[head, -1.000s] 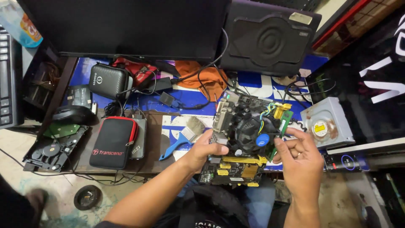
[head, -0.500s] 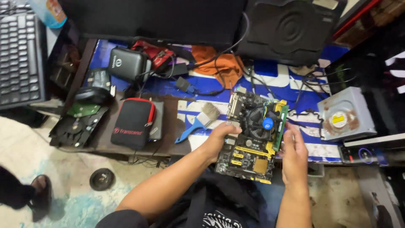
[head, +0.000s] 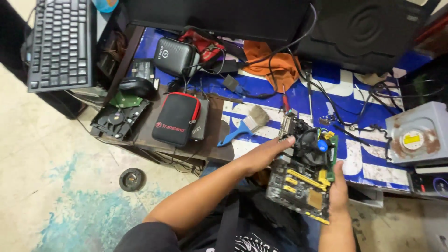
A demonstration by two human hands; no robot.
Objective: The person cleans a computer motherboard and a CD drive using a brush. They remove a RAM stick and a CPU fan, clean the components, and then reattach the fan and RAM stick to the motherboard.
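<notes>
The motherboard (head: 305, 179) is held tilted off the bench's (head: 354, 158) near edge, over the lap. It looks stiff, light and fragile, best gripped by its edges. The left hand (head: 266, 154) pinches its left edge; the right hand (head: 338, 189) clasps the right edge, fingers probably underneath.

The motherboard (head: 303, 179) hides the right hand's (head: 338, 189) fingers; beyond both hands, the monitor (head: 214, 16) is cropped.
</notes>
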